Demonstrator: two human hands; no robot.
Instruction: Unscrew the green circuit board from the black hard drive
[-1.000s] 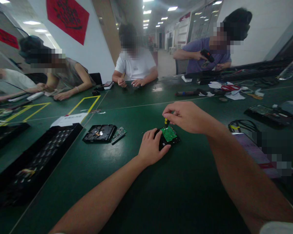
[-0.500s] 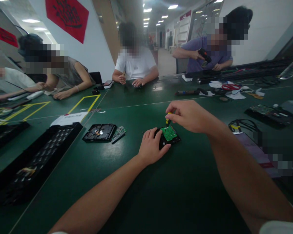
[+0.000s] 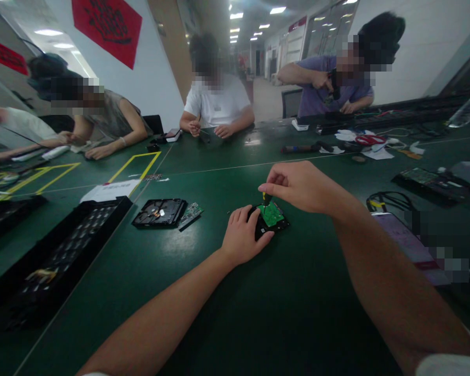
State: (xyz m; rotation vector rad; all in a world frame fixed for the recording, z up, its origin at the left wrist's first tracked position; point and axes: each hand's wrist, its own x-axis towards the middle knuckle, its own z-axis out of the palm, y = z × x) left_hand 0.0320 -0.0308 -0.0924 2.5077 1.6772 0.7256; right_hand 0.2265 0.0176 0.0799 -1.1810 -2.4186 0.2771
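Observation:
A black hard drive (image 3: 282, 225) lies on the green table with a green circuit board (image 3: 273, 214) facing up. My left hand (image 3: 243, 235) grips its left side, fingers along the far left edge and thumb at the near edge. Above the board, my right hand (image 3: 293, 185) is closed around a small yellow-and-black screwdriver (image 3: 267, 198). Its shaft points down at the left part of the board; whether the tip sits in a screw is too small to tell. A second hard drive (image 3: 159, 213) rests to the left, beside a loose circuit board (image 3: 191, 213).
A long black tray (image 3: 113, 219) stands at the left. To the right are a phone-like device (image 3: 407, 245), a coiled black cable (image 3: 391, 201) and another drive-like unit (image 3: 431, 184). Gloves and red-handled scissors (image 3: 370, 139) lie farther back. Several people sit across the table.
The fingers of my right hand have shifted on the screwdriver handle, thumb moving slightly left. My left hand and the hard drive hold still. The person in purple has raised a dark tool.

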